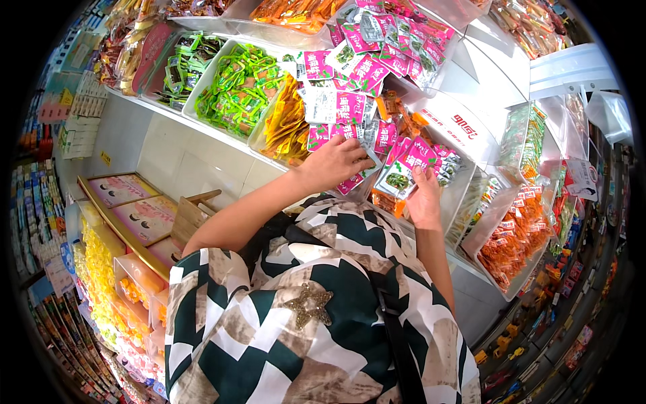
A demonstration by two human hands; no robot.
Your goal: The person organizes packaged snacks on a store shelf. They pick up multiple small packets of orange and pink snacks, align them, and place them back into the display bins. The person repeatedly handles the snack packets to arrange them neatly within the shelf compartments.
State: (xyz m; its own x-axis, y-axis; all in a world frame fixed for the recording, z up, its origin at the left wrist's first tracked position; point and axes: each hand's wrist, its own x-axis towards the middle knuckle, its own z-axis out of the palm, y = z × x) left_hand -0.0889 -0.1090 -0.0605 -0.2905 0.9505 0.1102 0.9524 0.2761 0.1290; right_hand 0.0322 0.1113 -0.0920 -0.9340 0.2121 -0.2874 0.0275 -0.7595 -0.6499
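My left hand [335, 164] lies over the near part of a pile of pink-and-white snack packets [348, 107], fingers curled onto packets at the bin's near edge. My right hand [424, 194] holds pink-and-white snack packets [401, 177] upright between thumb and fingers; green leafy food is pictured on the front one. Orange-wrapped snacks [386, 202] lie under and beside these packets. Left of the pile is a bin of yellow packets [286, 123]. More of the pink packets [393, 40] are heaped in a clear bin farther back.
Bins of bright green packets [239, 91] and dark green packets [186, 68] stand at the left. Orange packets [515, 235] fill a clear bin at the right. A wooden-framed display [146, 217] is at the lower left, beside yellow wrapped sweets [98, 260]. A white box [454, 126] bears red writing.
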